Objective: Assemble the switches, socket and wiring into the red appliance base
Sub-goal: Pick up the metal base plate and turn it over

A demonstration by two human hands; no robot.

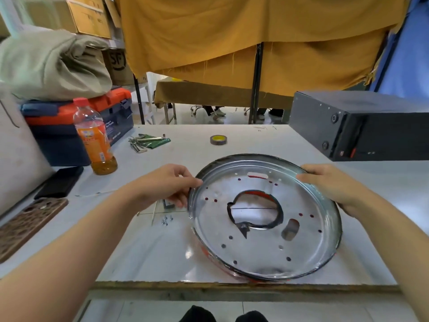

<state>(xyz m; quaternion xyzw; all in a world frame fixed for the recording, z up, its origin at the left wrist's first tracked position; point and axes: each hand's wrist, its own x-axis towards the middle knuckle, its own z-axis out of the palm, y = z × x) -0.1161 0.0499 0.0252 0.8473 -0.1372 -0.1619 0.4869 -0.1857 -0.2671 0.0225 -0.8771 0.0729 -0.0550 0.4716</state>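
1. Appliance base, one: round metal pan, silvery inside, red showing only at its lower outer wall and through its holes. It lies near the front edge of the table, tilted with its far rim raised. One large ragged central opening, two slots, many small holes.
2. Left hand, one: fingers curled round the pan's left rim, thumb on the upper edge. The fingertips are hidden under the rim.
3. Right hand, one: thumb laid over the right rim, the other fingers hidden behind the pan wall.
4. Small grey part, one: partly covered by the left hand, kind cannot be told.
5. Screws, a small cluster just left of the pan; count unclear.
6. Tape roll, one, far centre.
7. Hex keys on a green pouch; number hard to make out.
8. Bottle, one, orange drink, nearly empty.
9. Phones, two: black, patterned cut off at left.
10. Toolbox, one, under a cloth bundle.
11. Black box, one, cut off at right.
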